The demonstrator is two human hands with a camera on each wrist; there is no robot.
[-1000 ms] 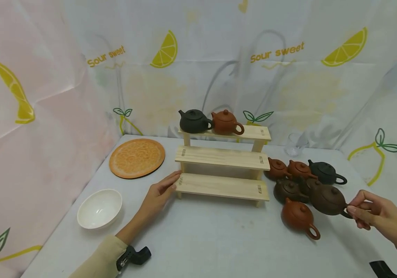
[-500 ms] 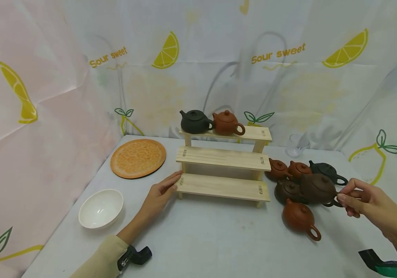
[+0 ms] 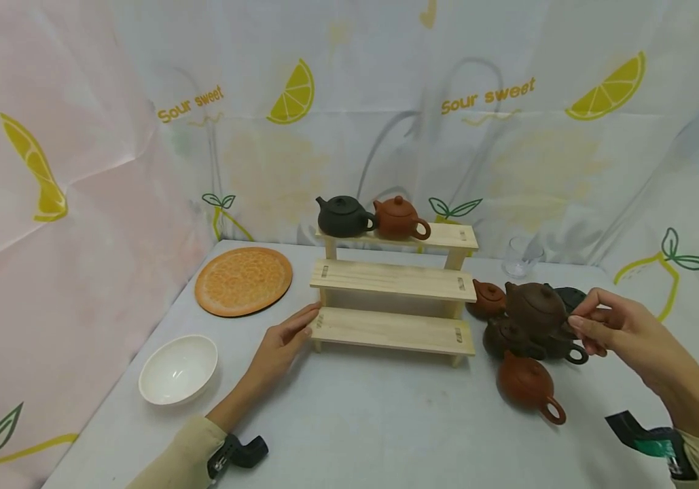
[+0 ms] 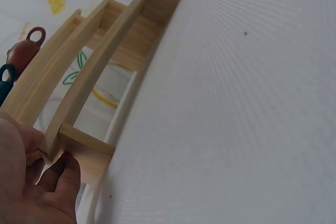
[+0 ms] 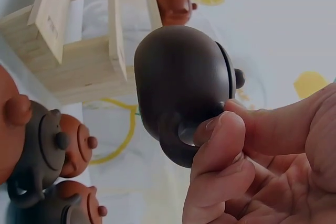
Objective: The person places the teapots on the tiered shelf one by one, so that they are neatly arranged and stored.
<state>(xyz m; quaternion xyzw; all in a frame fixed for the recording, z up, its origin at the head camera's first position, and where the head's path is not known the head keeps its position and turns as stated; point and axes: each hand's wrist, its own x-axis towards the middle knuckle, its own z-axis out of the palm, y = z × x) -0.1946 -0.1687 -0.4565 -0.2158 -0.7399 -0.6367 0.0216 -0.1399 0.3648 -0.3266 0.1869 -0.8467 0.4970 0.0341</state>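
My right hand (image 3: 627, 329) pinches a dark brown teapot (image 3: 535, 311) by its handle, between thumb and fingers. In the right wrist view that teapot (image 5: 178, 77) hangs in the air with its lid on. Below it in the head view, the table bears several other teapots, among them a reddish-brown teapot (image 3: 526, 382) in front. My left hand (image 3: 278, 346) holds the left end of the lowest shelf of a three-step wooden stand (image 3: 392, 327); the left wrist view shows fingers (image 4: 67, 182) curled under that end. On the top step sit a black teapot (image 3: 343, 217) and a reddish-brown teapot (image 3: 399, 219).
A white bowl (image 3: 179, 370) and a round orange-brown board (image 3: 243, 281) lie on the left of the white table (image 3: 386, 421). Behind the teapots at the right stands a clear glass (image 3: 522, 257). Printed cloth (image 3: 373, 75) hangs behind and beside the table.
My right hand has lifted the dark brown teapot and carried it leftward over the other teapots, uncovering the handle of a dark one beneath. The left hand stays at the stand.
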